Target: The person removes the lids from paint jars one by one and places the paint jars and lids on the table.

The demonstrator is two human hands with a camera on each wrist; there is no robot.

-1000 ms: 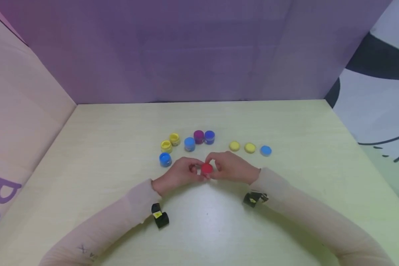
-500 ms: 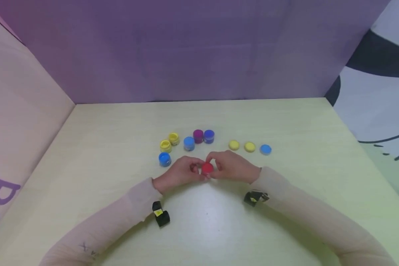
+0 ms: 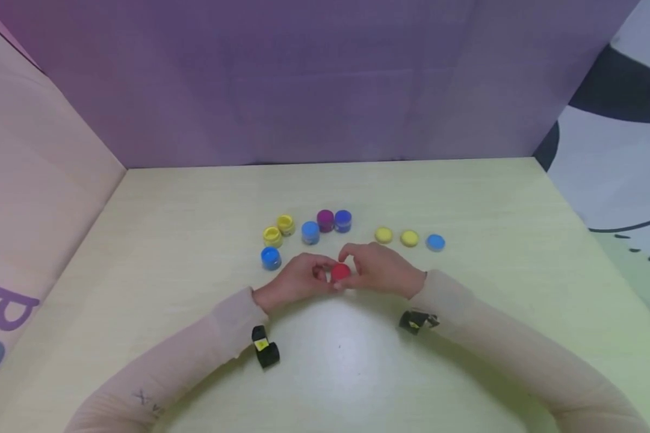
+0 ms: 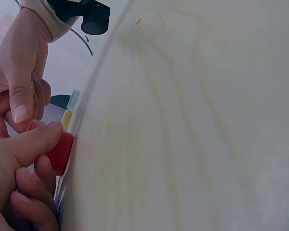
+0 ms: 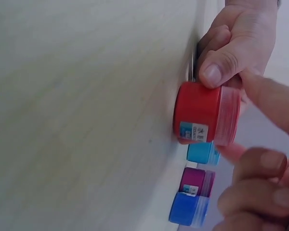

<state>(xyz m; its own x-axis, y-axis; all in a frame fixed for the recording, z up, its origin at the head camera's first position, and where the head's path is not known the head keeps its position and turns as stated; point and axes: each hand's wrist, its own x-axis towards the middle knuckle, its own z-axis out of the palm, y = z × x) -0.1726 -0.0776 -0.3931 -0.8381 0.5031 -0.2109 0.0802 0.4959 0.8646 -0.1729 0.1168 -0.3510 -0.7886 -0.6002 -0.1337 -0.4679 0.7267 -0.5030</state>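
Observation:
A small red paint jar with a label and a ridged lid stands at the table's middle, between both hands. My left hand grips its body, thumb on the near side and the other fingers curled under it. From the other side my right hand reaches over, index finger and thumb bent around the lid's edge. The right wrist view shows these fingertips at opposite sides of the lid, the remaining fingers curled. Nearest to the left hand is an uncovered blue jar.
Two uncovered yellow jars stand behind the blue one. Lidded light blue, purple and dark blue jars are grouped at the middle. Two yellow lids and a blue lid lie to the right.
The right index finger and thumb have shifted slightly around the red lid. The left hand keeps its grip, and the other jars and lids stay in place.

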